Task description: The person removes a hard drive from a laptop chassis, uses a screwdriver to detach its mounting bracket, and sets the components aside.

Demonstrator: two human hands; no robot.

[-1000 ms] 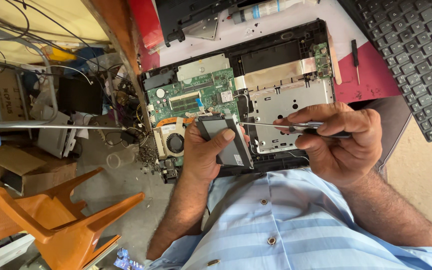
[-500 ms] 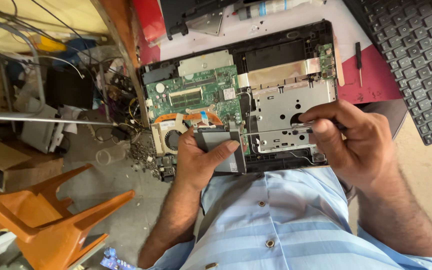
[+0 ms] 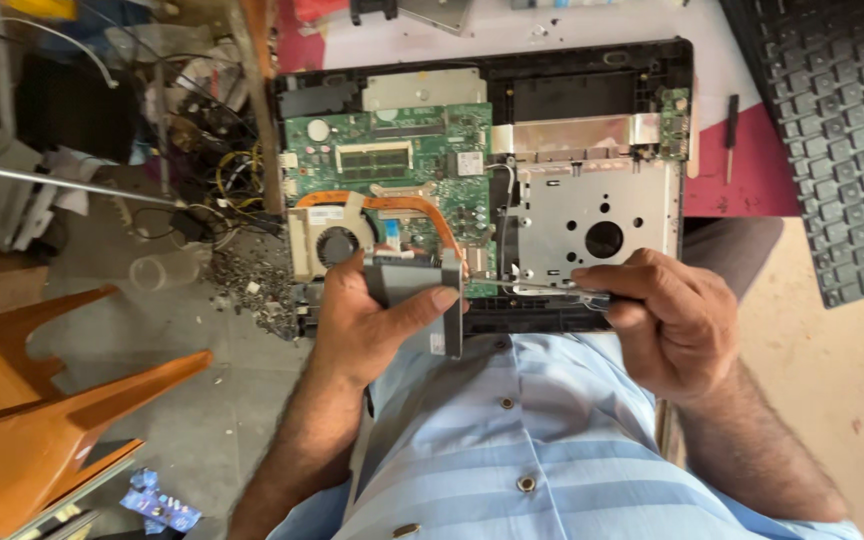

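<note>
Left hand (image 3: pixel 372 320) fingers wrapped around grey drive (image 3: pixel 414 285), right hand (image 3: pixel 667 320) pinching screwdriver (image 3: pixel 562 292), opened laptop shell (image 3: pixel 592 60) holding green board (image 3: pixel 392 165), fan (image 3: pixel 334 243)

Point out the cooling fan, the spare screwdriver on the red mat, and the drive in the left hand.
cooling fan (image 3: pixel 335 243), head view, round hub.
spare screwdriver (image 3: pixel 731 118), head view, black handle.
drive (image 3: pixel 404 276), head view, grey top face.
</note>
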